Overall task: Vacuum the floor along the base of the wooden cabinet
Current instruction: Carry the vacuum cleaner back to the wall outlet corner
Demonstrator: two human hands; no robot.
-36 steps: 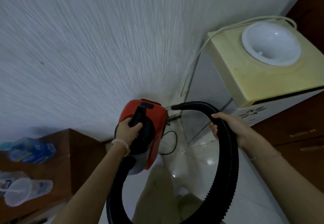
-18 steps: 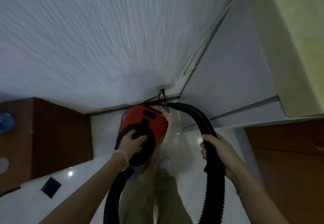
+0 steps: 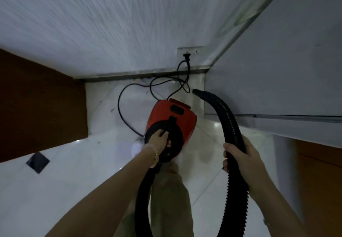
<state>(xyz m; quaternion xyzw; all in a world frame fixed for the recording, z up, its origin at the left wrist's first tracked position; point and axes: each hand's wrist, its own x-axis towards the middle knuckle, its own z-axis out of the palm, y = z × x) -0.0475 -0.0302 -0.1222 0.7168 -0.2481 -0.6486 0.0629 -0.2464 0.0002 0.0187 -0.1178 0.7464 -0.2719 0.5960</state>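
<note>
A red and black canister vacuum (image 3: pixel 182 119) hangs above the white tile floor (image 3: pixel 74 172), carried by its black handle in my left hand (image 3: pixel 160 140). My right hand (image 3: pixel 242 159) grips the black ribbed hose (image 3: pixel 228 123). The hose's open nozzle end (image 3: pixel 196 91) points down into the floor corner beside the white wall. A dark wooden cabinet (image 3: pixel 37 103) stands at the left, its base meeting the floor. Another wooden cabinet (image 3: pixel 318 177) shows at the right edge.
The vacuum's black power cord (image 3: pixel 127 96) loops over the floor and runs up to a plug in a wall socket (image 3: pixel 187 56). A white appliance side (image 3: pixel 277 70) fills the upper right. A dark inset tile (image 3: pixel 38 161) lies at the left. My legs are below the vacuum.
My view has tilted further down toward the floor. The water dispenser top and the bottles at the left have left the frame. The cord, socket and floor corner are now visible.
</note>
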